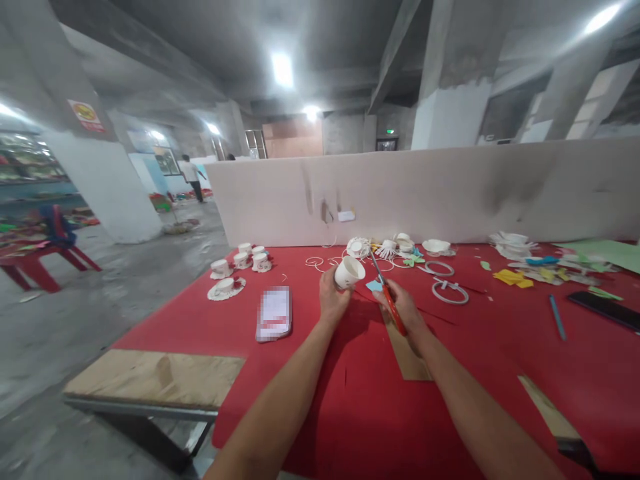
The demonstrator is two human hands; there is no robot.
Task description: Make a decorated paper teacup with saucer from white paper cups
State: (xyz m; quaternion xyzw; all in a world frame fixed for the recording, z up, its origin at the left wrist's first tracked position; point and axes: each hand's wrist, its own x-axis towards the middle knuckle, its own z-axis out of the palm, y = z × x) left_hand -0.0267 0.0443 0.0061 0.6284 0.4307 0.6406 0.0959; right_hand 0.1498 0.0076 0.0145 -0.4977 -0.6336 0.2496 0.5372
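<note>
My left hand (pixel 332 295) is closed around a white paper cup (pixel 349 272), held on its side with the open mouth facing right. My right hand (pixel 404 312) grips red-handled scissors (pixel 387 293), their blades pointing up and away beside the cup's rim. Both hands hover over the red table (pixel 350 400). A small blue paper scrap (pixel 373 285) lies just under the blades.
Finished white paper cups on saucers (pixel 240 263) stand at the left. Cut paper rings (pixel 450 292), fringed cups (pixel 387 248), coloured scraps (pixel 513 276), a blue pen (pixel 557 317), a phone (pixel 605 309), a blurred packet (pixel 274 313) and cardboard (pixel 407 357) lie around. A white partition (pixel 425 193) backs the table.
</note>
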